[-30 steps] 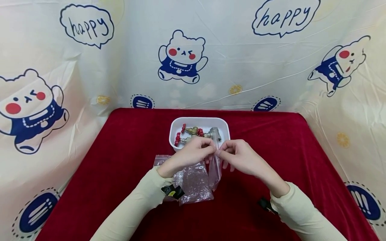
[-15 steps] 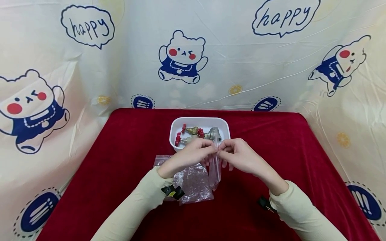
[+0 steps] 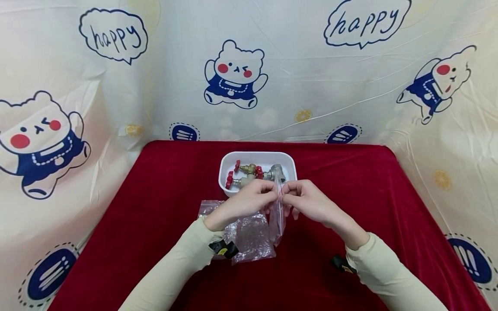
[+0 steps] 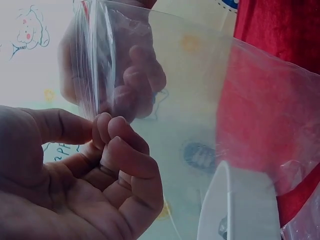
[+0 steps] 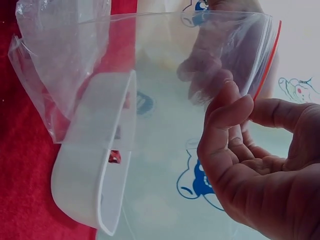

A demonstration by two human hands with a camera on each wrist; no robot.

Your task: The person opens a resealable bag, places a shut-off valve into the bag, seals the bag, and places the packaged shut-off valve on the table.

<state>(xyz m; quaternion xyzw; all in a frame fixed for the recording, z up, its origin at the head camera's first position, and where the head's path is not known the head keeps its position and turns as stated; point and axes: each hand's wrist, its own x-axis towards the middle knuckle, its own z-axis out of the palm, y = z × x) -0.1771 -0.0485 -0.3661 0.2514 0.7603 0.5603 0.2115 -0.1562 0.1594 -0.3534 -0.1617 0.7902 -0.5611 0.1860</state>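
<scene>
A clear zip-lock bag (image 3: 277, 226) hangs between my two hands above the red cloth. My left hand (image 3: 249, 199) pinches its top edge between thumb and fingers. Opposite it, my right hand (image 3: 311, 202) pinches the same top edge, and the hands nearly meet. Seen from the right wrist, a red line (image 5: 270, 55) runs along the bag's zip edge. Through the clear film (image 4: 195, 100) in the left wrist view I see the backdrop and cloth; no contents show in the bag. Whether the zip is parted cannot be told.
Behind the hands stands a white tray (image 3: 292, 166) holding several valves (image 3: 249, 168) with red handwheels; a silvery valve (image 3: 277, 169) is at its right. More clear bags (image 3: 254, 242) lie on the red cloth (image 3: 163, 207), partly under the left forearm. A printed curtain surrounds the table.
Both hands keep pinching the bag in almost the same spot. My right hand and forearm have shifted very slightly left; the tray and the bags on the cloth stay put.
</scene>
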